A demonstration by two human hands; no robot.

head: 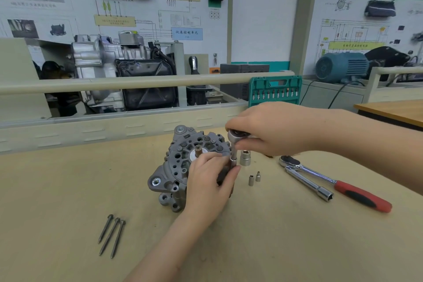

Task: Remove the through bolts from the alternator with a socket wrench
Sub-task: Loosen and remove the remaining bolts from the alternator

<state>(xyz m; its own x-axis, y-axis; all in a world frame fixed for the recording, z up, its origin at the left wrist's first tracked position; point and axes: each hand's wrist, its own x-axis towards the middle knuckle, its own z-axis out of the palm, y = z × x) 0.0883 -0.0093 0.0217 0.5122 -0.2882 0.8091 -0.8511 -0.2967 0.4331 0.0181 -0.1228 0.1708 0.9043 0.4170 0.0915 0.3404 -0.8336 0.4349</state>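
Fingers of right hand (274, 130) curl round socket wrench (234, 142) head; left hand (210, 181) fingers grip alternator (180, 167).

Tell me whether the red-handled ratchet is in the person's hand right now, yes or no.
No, the red-handled ratchet lies on the table, while the right hand grips a different wrench at the alternator.

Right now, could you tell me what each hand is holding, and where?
The right hand grips the ratchet at its head; the left hand holds the alternator by its side.
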